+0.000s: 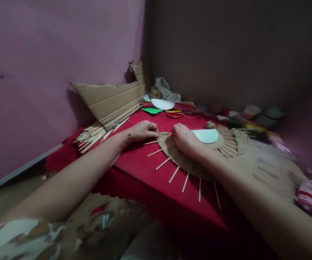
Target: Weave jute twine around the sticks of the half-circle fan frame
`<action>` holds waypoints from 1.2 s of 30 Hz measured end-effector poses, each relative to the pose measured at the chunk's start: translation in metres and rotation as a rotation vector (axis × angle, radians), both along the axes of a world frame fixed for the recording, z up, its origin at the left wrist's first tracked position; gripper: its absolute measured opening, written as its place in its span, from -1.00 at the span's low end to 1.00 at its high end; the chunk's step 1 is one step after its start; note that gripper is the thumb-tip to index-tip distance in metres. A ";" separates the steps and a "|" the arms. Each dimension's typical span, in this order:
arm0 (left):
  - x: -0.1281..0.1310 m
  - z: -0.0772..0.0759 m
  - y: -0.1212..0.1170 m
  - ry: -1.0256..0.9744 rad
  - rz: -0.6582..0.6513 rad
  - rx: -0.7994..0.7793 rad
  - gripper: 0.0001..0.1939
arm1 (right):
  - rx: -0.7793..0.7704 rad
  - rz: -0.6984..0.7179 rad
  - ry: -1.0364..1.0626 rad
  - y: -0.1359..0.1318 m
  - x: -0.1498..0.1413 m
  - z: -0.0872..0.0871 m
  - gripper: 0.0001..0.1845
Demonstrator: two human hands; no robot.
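Note:
A round jute-wound disc with thin wooden sticks radiating from its rim lies on a red cloth. My left hand is curled, its fingertips pinching at the disc's far-left edge. My right hand rests closed on the disc and grips a thin red tool pointing toward the left hand. A pale blue half-disc shows just beyond my right hand.
A bundle of loose sticks lies at the left, under a torn cardboard sheet leaning on the pink wall. Red scissors, a white disc, coloured paper and small pots clutter the back. A pink glue gun lies right.

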State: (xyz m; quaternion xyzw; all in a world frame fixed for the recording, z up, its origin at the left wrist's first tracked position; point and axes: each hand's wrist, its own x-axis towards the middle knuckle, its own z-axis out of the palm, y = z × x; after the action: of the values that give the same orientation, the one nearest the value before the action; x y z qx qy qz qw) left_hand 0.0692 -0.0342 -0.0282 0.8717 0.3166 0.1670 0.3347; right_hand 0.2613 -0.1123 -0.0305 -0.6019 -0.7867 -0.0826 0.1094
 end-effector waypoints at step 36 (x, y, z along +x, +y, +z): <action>-0.011 0.006 0.013 0.090 -0.178 -0.060 -0.73 | -0.079 0.127 0.240 -0.054 -0.026 -0.001 -0.83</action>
State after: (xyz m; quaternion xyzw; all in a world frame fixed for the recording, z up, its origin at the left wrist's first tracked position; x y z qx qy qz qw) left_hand 0.0583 -0.0214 -0.0220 0.8927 0.2572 0.0877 0.3595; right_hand 0.2354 -0.1664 -0.0311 -0.5602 -0.8072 0.0281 0.1838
